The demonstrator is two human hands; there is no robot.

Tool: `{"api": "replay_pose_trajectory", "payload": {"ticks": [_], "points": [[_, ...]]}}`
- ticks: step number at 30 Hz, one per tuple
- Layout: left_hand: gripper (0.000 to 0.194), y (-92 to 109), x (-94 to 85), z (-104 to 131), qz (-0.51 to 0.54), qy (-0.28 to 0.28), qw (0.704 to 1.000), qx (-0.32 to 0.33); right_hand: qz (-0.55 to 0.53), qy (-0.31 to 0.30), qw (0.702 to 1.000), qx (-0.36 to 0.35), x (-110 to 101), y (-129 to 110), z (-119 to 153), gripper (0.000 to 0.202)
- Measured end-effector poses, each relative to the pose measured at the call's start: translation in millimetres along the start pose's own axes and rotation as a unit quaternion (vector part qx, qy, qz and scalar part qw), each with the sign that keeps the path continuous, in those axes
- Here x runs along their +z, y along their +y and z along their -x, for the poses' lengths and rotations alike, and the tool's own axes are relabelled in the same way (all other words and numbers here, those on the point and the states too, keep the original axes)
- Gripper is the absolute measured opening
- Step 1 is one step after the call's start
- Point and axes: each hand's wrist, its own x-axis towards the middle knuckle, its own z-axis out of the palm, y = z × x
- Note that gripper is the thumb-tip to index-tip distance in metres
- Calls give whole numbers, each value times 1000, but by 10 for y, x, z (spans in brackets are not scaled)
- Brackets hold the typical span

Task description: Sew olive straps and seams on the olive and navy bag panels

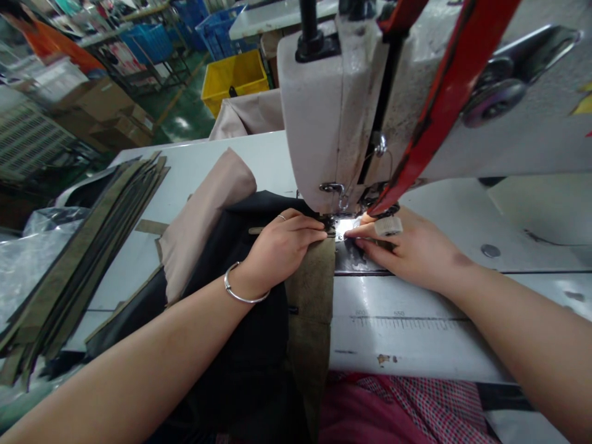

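My left hand (284, 243), wearing a ring and bracelet, presses closed fingers on the edge of an olive-brown fabric piece (309, 290), just left of the needle area. Black fabric (250, 320) lies under and around that wrist, and a thin tan strip (255, 230) runs under the hand. My right hand (407, 246) is at the lit needle plate (346, 227) of a sewing machine (314, 123), thumb and fingers drawn together. A whitish band (388, 226) wraps one finger. What its fingertips hold, if anything, is too small to tell.
A beige fabric piece (208, 216) lies folded beyond my left arm. Long olive strips (87, 259) are stacked at left beside clear plastic (37, 246). A red machine part (444, 105) slants above my right hand. Behind stand a yellow crate (235, 77), cardboard boxes (106, 108) and a person in orange (60, 46).
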Motion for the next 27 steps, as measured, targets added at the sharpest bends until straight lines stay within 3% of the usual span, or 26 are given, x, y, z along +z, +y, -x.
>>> {"api": "replay_pose_trajectory", "payload": {"ticks": [7,18,27], "points": [[25,-5,9,4,0,7,1000,-3,-10,-4,1000,-2,-3,15,12,18],[27,-17,29,-2,21,1,1000,-22,29,-43,999,-11,31,-54,-7,33],[24,-16,49,-26,54,-1,998,-37,37,-45,998,0,52,-65,0,34]]}}
